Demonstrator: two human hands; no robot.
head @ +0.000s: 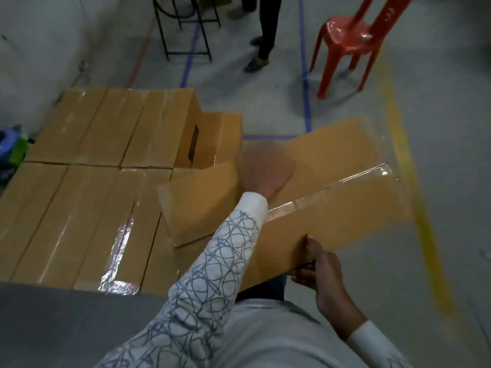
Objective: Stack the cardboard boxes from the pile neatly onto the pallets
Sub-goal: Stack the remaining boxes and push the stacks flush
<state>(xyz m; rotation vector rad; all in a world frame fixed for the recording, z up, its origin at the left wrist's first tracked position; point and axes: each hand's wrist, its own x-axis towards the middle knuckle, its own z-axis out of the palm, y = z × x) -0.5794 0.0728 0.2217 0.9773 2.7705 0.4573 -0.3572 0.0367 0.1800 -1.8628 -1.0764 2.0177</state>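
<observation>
One long brown taped cardboard box (345,213) angles away up-right; left hand (265,176) lies flat on top, right hand (316,269) grips its near edge. Stacked brown cardboard boxes (87,195) sit left.

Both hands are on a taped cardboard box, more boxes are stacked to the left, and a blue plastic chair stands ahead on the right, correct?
Not quite: the head view shows the plastic chair is red, not blue. The rest holds: the left hand, blurred, and the right hand are on the taped cardboard box, with stacked boxes to the left.
</observation>
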